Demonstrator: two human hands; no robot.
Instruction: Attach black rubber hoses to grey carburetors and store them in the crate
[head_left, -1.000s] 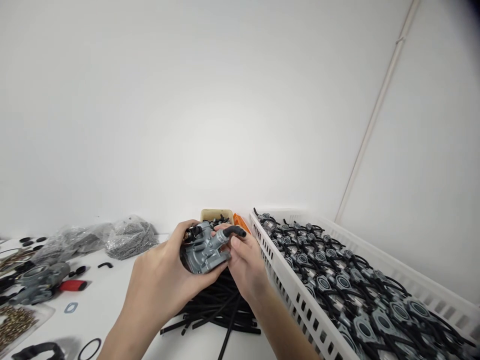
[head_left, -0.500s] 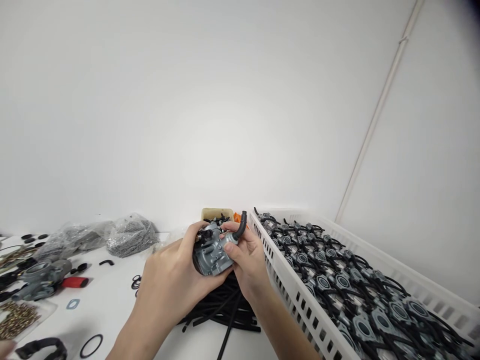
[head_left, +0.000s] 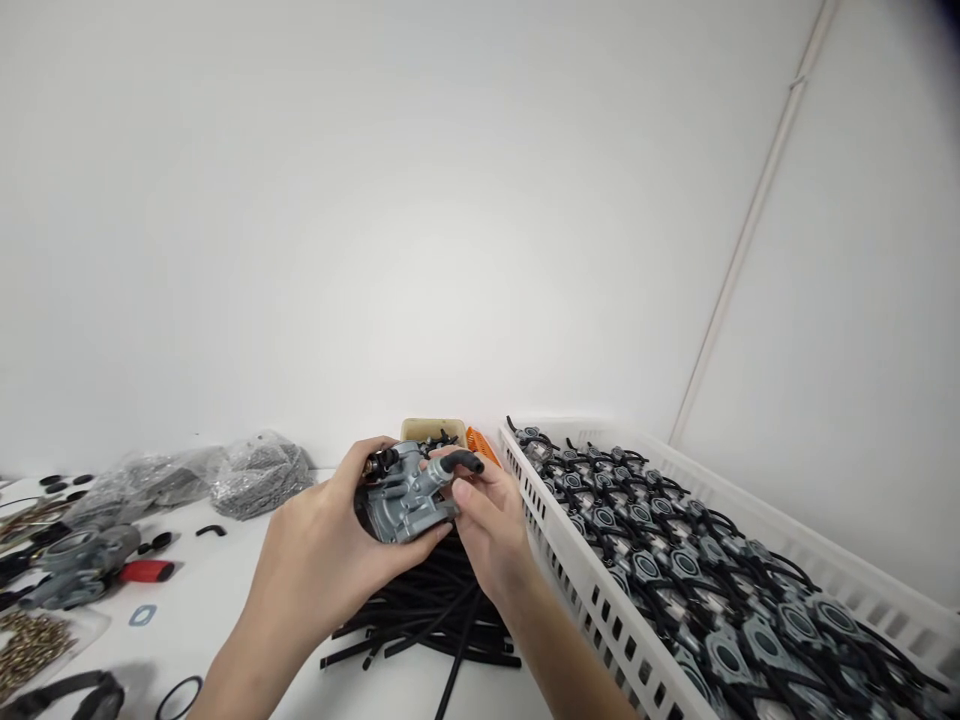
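Observation:
A grey metal carburetor point(head_left: 405, 495) sits between both of my hands, above a pile of black rubber hoses point(head_left: 435, 610). My left hand point(head_left: 319, 560) cups it from the left and below. My right hand point(head_left: 487, 520) grips its right side, with the fingers on a short black hose point(head_left: 463, 461) fitted to a spout of the carburetor. The underside of the carburetor is hidden by my palms.
A white slotted crate point(head_left: 600, 600) full of grey carburetors with black hoses fills the right. Behind my hands stand a beige tub point(head_left: 431, 430) and an orange part point(head_left: 480, 443). To the left lie bagged parts point(head_left: 255, 475), another carburetor point(head_left: 79, 560), black rings and brass screws point(head_left: 30, 640).
The carburetor has been turned back, so the black hose now points right instead of upward. My hands have shifted slightly to the left.

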